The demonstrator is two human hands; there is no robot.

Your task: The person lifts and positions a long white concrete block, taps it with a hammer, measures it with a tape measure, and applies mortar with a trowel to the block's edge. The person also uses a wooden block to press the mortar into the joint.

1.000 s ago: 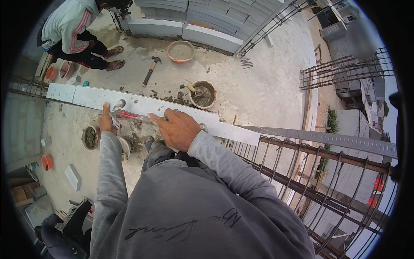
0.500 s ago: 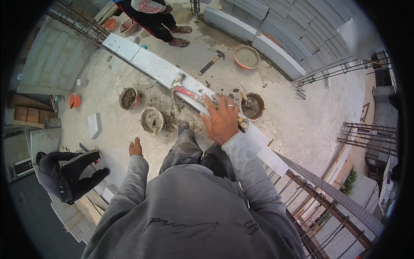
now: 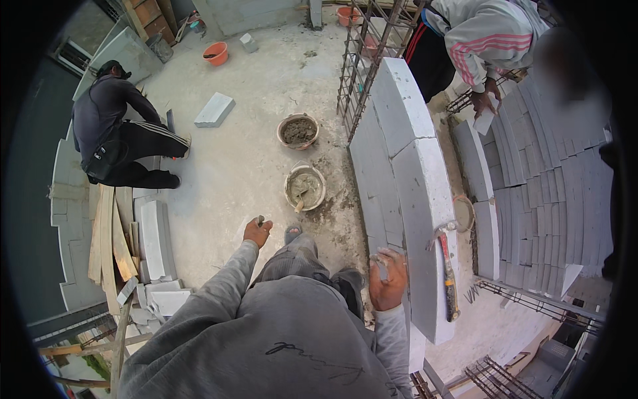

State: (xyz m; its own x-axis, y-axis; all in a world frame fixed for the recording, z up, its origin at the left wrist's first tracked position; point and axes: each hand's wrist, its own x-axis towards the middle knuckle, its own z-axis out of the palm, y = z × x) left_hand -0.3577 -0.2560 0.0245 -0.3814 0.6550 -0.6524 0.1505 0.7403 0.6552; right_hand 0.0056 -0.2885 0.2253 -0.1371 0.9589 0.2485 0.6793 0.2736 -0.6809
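Observation:
My right hand [image 3: 389, 278] is beside the near face of a low wall of pale grey blocks [image 3: 420, 193], its fingers curled around a small grey piece [image 3: 381, 268]. Whether the hand touches the wall I cannot tell. On top of the wall lies a hammer [image 3: 447, 271] with a pale metal head and a red, yellow and black handle. Off to the left, over the floor, my left hand [image 3: 258, 231] is closed. Something small and dark shows at its fingertips, too small to name. A mortar bucket [image 3: 323, 193] with a trowel [image 3: 300, 202] stands just ahead of it.
Another mortar bucket [image 3: 298, 131] stands farther off, near a loose block [image 3: 214, 110]. A person [image 3: 119, 126] crouches at left by planks [image 3: 107, 233] and blocks. Beyond the wall, another person [image 3: 488, 50] holds a pale piece. A rebar cage [image 3: 362, 63] rises at the wall's far end.
My view has swung left. My right hand has come off the wall top near the hammer to the wall's near side and closed. The person beyond the wall now bends over the blocks.

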